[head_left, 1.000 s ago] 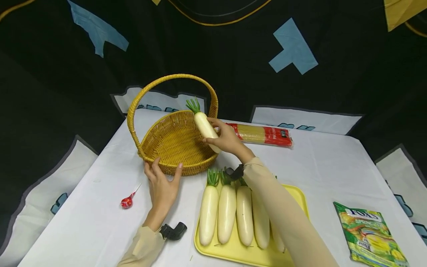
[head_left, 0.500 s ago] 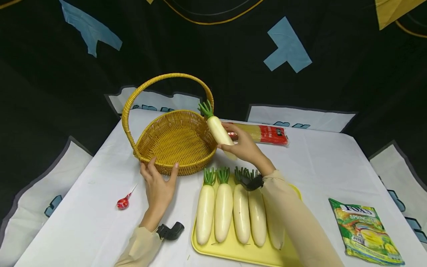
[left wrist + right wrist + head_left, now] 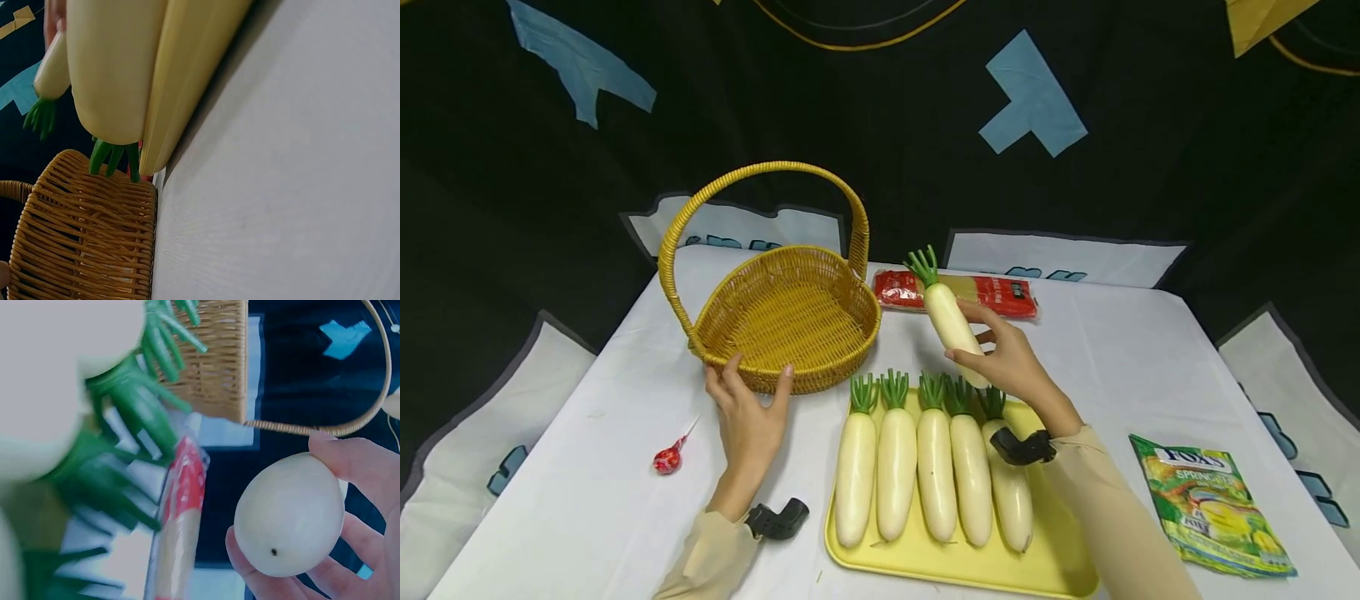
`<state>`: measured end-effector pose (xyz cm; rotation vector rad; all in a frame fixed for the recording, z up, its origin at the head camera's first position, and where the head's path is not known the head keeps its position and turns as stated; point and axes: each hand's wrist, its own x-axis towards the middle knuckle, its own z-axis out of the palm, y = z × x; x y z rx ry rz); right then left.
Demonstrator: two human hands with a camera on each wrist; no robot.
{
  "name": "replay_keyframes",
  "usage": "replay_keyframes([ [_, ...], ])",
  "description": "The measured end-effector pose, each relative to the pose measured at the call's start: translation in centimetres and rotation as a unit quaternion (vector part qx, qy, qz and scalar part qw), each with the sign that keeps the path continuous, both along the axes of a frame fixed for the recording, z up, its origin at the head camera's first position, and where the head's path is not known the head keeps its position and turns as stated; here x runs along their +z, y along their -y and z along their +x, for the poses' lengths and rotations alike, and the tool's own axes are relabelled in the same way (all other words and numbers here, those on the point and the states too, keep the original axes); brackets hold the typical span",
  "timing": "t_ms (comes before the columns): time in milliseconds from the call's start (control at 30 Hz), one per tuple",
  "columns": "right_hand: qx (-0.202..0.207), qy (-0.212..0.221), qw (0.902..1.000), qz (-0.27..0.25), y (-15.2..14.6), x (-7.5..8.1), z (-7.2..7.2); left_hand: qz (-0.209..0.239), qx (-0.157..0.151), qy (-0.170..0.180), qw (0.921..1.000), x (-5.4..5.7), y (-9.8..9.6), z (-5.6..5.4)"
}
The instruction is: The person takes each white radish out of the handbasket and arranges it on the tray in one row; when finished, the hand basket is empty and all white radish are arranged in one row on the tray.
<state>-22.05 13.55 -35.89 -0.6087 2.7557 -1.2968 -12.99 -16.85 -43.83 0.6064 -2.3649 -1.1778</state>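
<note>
My right hand (image 3: pixel 1011 358) holds a white radish (image 3: pixel 951 325) with a green top, lifted above the far edge of the yellow tray (image 3: pixel 1060 558). Thumb and fingers wrap its sides; in the right wrist view its rounded white end (image 3: pixel 290 515) faces the camera. Several more white radishes (image 3: pixel 897 475) lie side by side on the tray, tops pointing away. To the left stands a wicker basket (image 3: pixel 790 333) with a tall arched handle and nothing inside. My left hand (image 3: pixel 751 425), fingers spread, rests its fingertips on the basket's near rim.
A red and yellow packet of noodles (image 3: pixel 1000 296) lies behind the held radish. A red lollipop (image 3: pixel 667 458) is left of my left hand. At the right lies a green soup-like FOX'S packet (image 3: pixel 1213 508). Dark cloth hangs behind the white table.
My right hand has carried the radish rightward, from over the basket's right rim to above the tray's far edge. The left hand stays at the basket rim. The head view has shifted slightly.
</note>
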Motion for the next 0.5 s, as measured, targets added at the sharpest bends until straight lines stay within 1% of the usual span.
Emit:
replay_keyframes([
  [167, -0.035, 0.015, 0.9991, 0.018, -2.4, -1.1, 1.3, 0.005, -0.001, 0.006, 1.0000, 0.0, 0.0, 0.0],
  [300, -0.058, 0.018, 0.9978, 0.028, -4.1, -2.1, 2.4, -0.001, 0.001, 0.009, 1.0000, 0.0, 0.0, 0.0],
  [400, -0.078, 0.021, 0.9960, 0.039, -5.4, -2.8, 3.4, -0.002, 0.000, 0.007, 1.0000, 0.0, 0.0, 0.0],
  [500, -0.101, 0.035, 0.9930, 0.050, -6.6, -3.4, 4.6, -0.002, -0.001, 0.005, 1.0000, 0.0, 0.0, 0.0],
])
